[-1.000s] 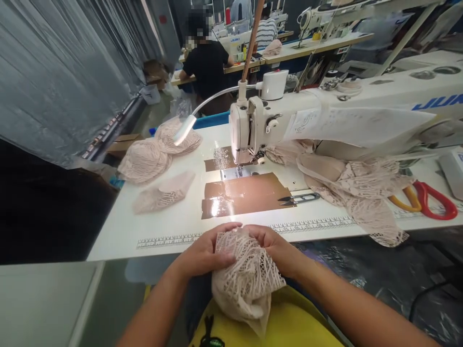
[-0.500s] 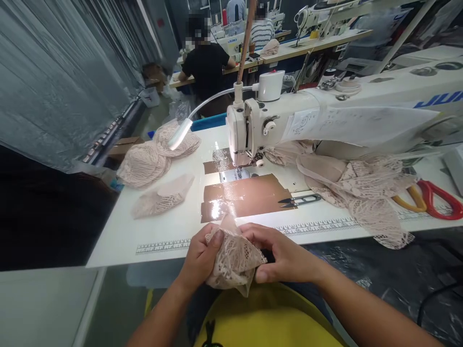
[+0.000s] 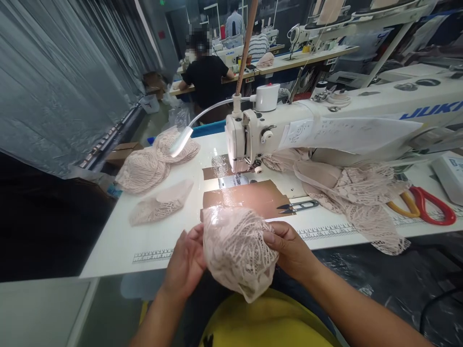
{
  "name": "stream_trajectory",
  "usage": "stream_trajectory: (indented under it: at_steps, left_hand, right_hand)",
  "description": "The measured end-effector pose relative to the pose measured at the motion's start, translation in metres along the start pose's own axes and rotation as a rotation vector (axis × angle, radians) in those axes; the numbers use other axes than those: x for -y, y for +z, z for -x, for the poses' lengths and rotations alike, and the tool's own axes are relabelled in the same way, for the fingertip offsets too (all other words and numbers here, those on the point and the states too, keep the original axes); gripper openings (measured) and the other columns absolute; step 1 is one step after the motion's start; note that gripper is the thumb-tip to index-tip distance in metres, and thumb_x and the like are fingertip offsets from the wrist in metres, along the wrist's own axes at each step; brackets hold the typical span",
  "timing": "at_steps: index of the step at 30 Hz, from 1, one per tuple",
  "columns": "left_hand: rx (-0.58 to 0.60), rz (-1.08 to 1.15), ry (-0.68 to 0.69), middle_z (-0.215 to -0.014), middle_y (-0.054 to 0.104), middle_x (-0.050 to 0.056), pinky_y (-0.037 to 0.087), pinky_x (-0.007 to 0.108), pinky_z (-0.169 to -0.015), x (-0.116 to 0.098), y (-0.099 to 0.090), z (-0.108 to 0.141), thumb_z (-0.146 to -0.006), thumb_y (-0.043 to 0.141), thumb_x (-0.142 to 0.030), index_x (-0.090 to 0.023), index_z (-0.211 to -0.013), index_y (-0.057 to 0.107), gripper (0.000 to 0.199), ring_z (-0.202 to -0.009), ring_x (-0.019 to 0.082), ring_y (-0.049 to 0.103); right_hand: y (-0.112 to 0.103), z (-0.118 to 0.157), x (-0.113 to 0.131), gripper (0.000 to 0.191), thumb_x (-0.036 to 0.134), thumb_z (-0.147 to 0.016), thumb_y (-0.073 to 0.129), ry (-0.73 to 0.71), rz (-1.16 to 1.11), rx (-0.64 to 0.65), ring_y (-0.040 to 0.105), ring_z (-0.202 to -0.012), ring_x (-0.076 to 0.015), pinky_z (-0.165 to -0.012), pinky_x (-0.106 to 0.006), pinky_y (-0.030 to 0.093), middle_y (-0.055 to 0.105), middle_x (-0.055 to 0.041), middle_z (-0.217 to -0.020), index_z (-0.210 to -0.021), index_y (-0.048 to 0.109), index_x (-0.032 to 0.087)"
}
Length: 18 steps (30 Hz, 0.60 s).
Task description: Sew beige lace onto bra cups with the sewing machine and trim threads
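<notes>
A beige lace bra cup (image 3: 240, 250) is held up over the front edge of the table, its rounded lace side facing me. My right hand (image 3: 291, 248) pinches its right edge between thumb and fingers. At the opposite edge is my left hand (image 3: 188, 260), its fingers partly behind the fabric and closed on it. Just beyond the cup stands the sewing machine (image 3: 237, 137), its needle area over a metal plate (image 3: 233, 181). Brown tape sheets (image 3: 249, 195) cover the bed in front of it. Dark thread snips (image 3: 298, 206) lie on the right of the tape.
Stacked lace cups (image 3: 142, 171) and one single lace piece (image 3: 161, 202) lie on the left. More lace fabric (image 3: 361, 188) spreads to the right, beside red-and-yellow-handled scissors (image 3: 432, 205). A lamp (image 3: 181, 142) arches over the left side. A person in black (image 3: 206, 79) sits farther back.
The lace piece, bunched before, is now opened out into a rounded cup and raised slightly. My right hand has moved onto its right edge; my left hand has shifted left and its thumb lifted.
</notes>
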<state>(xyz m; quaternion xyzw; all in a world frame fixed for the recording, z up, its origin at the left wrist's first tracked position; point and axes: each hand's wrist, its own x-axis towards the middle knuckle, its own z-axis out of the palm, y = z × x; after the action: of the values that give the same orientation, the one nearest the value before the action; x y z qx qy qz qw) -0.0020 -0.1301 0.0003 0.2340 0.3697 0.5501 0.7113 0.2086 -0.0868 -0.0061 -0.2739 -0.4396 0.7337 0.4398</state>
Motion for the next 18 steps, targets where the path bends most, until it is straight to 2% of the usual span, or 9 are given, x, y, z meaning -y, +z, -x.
stream_trajectory:
  at_steps: [2, 3, 5, 7, 9, 12, 15, 18]
  left_hand:
    - [0.077, 0.095, -0.118, -0.104, 0.064, 0.008, 0.045, 0.038, -0.091, 0.009, 0.008, 0.005, -0.076, 0.059, -0.060, -0.020, -0.113, 0.060, 0.055, -0.101, 0.025, 0.059]
    - [0.100, 0.105, -0.163, -0.108, 0.064, 0.010, 0.045, 0.040, -0.092, 0.014, 0.013, 0.007, -0.075, 0.062, -0.057, -0.020, -0.118, 0.058, 0.058, -0.104, 0.026, 0.058]
    - [0.092, 0.109, -0.166, -0.110, 0.064, 0.010, 0.045, 0.041, -0.093, 0.024, 0.023, 0.007, -0.076, 0.068, -0.039, -0.019, -0.123, 0.055, 0.053, -0.106, 0.027, 0.058]
    - [0.061, 0.125, -0.129, -0.108, 0.066, 0.010, 0.046, 0.040, -0.092, 0.029, 0.030, 0.003, -0.072, 0.067, -0.017, -0.017, -0.125, 0.054, 0.055, -0.103, 0.027, 0.060]
    - [0.028, 0.133, -0.119, -0.106, 0.067, 0.009, 0.048, 0.037, -0.090, 0.031, 0.035, -0.002, -0.063, 0.064, -0.003, -0.016, -0.125, 0.055, 0.064, -0.099, 0.026, 0.062]
    - [-0.027, 0.115, -0.135, -0.101, 0.069, 0.005, 0.048, 0.033, -0.086, 0.030, 0.035, -0.005, -0.059, 0.065, 0.002, -0.019, -0.122, 0.057, 0.068, -0.094, 0.023, 0.063]
    - [-0.010, 0.110, -0.098, -0.093, 0.070, 0.004, 0.049, 0.029, -0.080, 0.032, 0.029, -0.001, -0.067, 0.070, -0.008, -0.021, -0.111, 0.064, 0.047, -0.088, 0.019, 0.063]
    - [0.129, 0.058, -0.093, -0.064, 0.065, 0.001, 0.046, 0.024, -0.060, 0.030, 0.011, 0.005, -0.071, 0.070, -0.013, -0.018, -0.077, 0.071, 0.007, -0.060, 0.012, 0.058]
  right_hand:
    - [0.004, -0.002, 0.003, 0.027, 0.041, -0.079, 0.064, -0.100, 0.134, -0.018, 0.050, -0.060, -0.0136, -0.059, -0.027, 0.040, 0.057, -0.0009, -0.064, -0.065, 0.066, 0.017]
    - [0.006, -0.004, 0.004, 0.027, 0.038, -0.080, 0.063, -0.149, 0.238, 0.000, 0.051, -0.063, -0.0143, -0.061, -0.027, 0.040, 0.058, -0.0014, -0.066, -0.064, 0.066, 0.017]
    - [0.010, -0.008, 0.005, 0.028, 0.034, -0.081, 0.063, -0.222, 0.424, 0.049, 0.052, -0.066, -0.0154, -0.064, -0.028, 0.041, 0.058, -0.0022, -0.068, -0.059, 0.064, 0.017]
    - [0.013, -0.010, 0.004, 0.029, 0.033, -0.078, 0.067, -0.221, 0.483, 0.052, 0.050, -0.064, -0.0149, -0.062, -0.028, 0.039, 0.055, -0.0017, -0.065, -0.054, 0.062, 0.016]
    - [0.014, -0.010, 0.002, 0.029, 0.034, -0.075, 0.070, -0.135, 0.386, -0.019, 0.047, -0.058, -0.0130, -0.056, -0.026, 0.037, 0.053, -0.0001, -0.060, -0.053, 0.062, 0.016]
    - [0.014, -0.008, 0.001, 0.026, 0.037, -0.069, 0.074, -0.004, 0.100, -0.152, 0.049, -0.057, -0.0126, -0.057, -0.026, 0.039, 0.057, 0.0006, -0.059, -0.057, 0.065, 0.016]
    - [0.016, -0.007, 0.004, 0.023, 0.036, -0.065, 0.078, 0.016, -0.087, -0.183, 0.052, -0.060, -0.0131, -0.061, -0.027, 0.042, 0.062, -0.0006, -0.062, -0.059, 0.067, 0.016]
    - [0.013, -0.008, 0.010, 0.025, 0.036, -0.062, 0.079, 0.004, -0.162, -0.215, 0.050, -0.055, -0.0108, -0.057, -0.025, 0.042, 0.060, 0.0008, -0.057, -0.056, 0.065, 0.016]
